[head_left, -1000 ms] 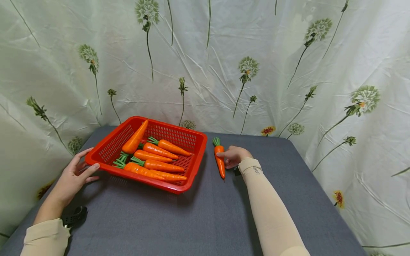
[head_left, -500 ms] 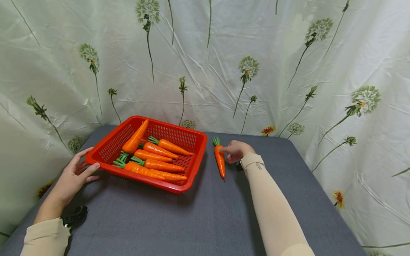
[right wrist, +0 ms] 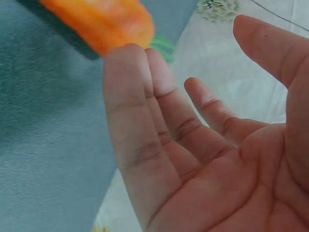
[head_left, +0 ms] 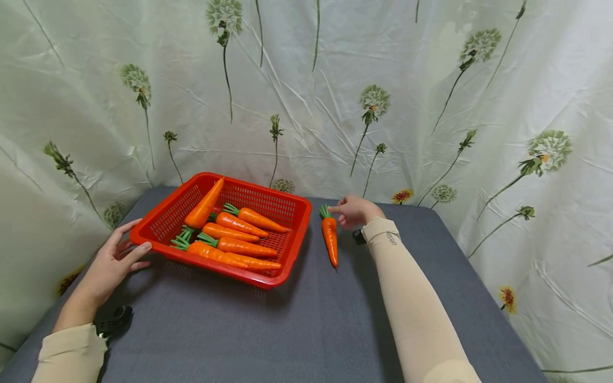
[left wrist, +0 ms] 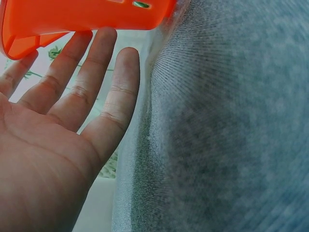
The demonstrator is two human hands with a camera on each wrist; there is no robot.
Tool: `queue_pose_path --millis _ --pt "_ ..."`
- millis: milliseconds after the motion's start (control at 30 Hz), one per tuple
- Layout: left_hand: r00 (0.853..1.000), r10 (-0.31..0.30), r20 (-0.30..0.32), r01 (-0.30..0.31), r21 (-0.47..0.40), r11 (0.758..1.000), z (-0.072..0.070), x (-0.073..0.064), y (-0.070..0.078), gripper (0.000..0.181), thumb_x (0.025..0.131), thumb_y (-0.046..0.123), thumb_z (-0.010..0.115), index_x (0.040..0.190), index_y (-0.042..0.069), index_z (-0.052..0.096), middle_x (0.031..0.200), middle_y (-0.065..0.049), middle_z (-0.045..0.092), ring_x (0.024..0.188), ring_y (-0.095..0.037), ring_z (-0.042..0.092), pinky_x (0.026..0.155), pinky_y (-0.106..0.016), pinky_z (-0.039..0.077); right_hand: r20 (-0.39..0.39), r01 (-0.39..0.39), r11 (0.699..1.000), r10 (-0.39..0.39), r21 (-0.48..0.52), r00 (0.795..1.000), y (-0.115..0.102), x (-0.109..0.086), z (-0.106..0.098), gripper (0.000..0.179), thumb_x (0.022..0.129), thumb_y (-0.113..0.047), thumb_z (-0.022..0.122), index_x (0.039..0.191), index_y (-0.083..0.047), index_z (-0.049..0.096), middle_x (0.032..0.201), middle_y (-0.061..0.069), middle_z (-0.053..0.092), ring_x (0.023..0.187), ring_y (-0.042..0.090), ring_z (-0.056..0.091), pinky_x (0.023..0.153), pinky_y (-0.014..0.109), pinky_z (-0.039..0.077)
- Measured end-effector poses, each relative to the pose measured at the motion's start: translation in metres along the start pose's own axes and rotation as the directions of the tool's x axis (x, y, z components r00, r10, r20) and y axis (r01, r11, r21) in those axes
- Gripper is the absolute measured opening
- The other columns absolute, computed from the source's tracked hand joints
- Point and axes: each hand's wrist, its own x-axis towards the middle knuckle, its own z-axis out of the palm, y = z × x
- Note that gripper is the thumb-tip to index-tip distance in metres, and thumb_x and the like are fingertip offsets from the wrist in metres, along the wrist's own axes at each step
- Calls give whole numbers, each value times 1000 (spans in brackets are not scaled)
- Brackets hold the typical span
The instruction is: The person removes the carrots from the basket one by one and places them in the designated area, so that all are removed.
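A red plastic basket [head_left: 296, 242] stands at the left of the table with several orange carrots [head_left: 246, 247] in it, some with green tops showing. At its left corner my left hand [head_left: 107, 266] touches the rim; in the left wrist view the fingers [left wrist: 126, 87] are extended, against or close to the basket's side. A single carrot [head_left: 330, 236] lies on the table right of the basket, green top away from me. My right hand [head_left: 354, 211] is beside its upper end. Extended fingers [right wrist: 128, 96] reach the carrot's top end in the right wrist view, with the thumb apart.
A grey cloth covers the table [head_left: 297, 340]. A pale curtain [head_left: 297, 96] with printed dandelions hangs along its back and sides. A dark device [head_left: 114, 321] is strapped at the left wrist.
My right hand has let go of the single carrot and slid away from me, from its middle toward the green top. The carrot, basket and left hand stay in place.
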Motion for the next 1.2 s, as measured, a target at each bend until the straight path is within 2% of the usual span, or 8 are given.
queue_pose_path --millis 167,233,333,533,767,933,1000,1200 --pt "1000 0 -3 0 -18 1000 0 0 1 69 101 11 59 159 26 25 126 19 49 99 12 62 70 -25 61 -35 30 999 -32 -32 999 -16 0 0 52 102 -32 60 137 0 39 104 15 54 78 18 56 92 40 54" --pt "1000 2 -3 -2 -23 1000 1 0 1 68 101 11 59 159 25 25 125 19 49 99 11 62 70 -25 61 -38 50 998 -52 -41 998 -23 2 1 56 101 -29 62 142 -1 37 106 15 56 79 18 58 94 42 55" --pt "1000 3 -4 -3 -33 999 0 0 0 68 101 10 59 158 25 26 125 19 50 100 11 62 70 -26 61 -43 72 996 -74 -52 996 -33 3 2 59 99 -27 65 145 -3 36 108 16 57 80 20 57 93 43 55" --pt "1000 -9 -12 9 7 1000 0 0 1 69 102 11 58 159 26 24 129 16 47 99 12 61 71 -25 61 -55 111 990 -116 -85 992 -50 5 6 57 97 -29 68 142 -8 40 109 12 60 92 26 59 98 44 54" --pt "1000 -17 -16 18 33 999 -1 0 1 70 102 12 58 160 25 22 133 10 47 99 13 60 71 -25 61 -67 181 968 -195 -172 979 -72 10 16 53 96 -28 69 139 -8 45 101 15 58 94 28 62 91 42 57" --pt "1000 -25 -19 26 61 998 -2 1 1 69 102 14 57 160 27 21 138 0 46 99 13 59 72 -25 61 -62 251 940 -272 -229 960 -88 12 25 48 95 -24 70 136 -10 48 108 16 61 103 32 65 94 46 57" --pt "999 -38 -28 40 84 996 -1 1 1 69 103 17 57 160 29 20 141 -7 45 99 14 59 73 -26 61 -53 282 930 -302 -234 952 -93 14 28 47 95 -22 70 136 -11 50 115 17 63 104 33 66 93 47 56" --pt "998 -47 -34 50 98 994 -1 2 1 69 103 18 57 160 28 20 145 -23 40 97 15 58 73 -27 61 -35 334 899 -358 -284 933 -109 21 42 47 95 -25 71 136 -15 52 127 16 61 92 27 64 79 35 55"
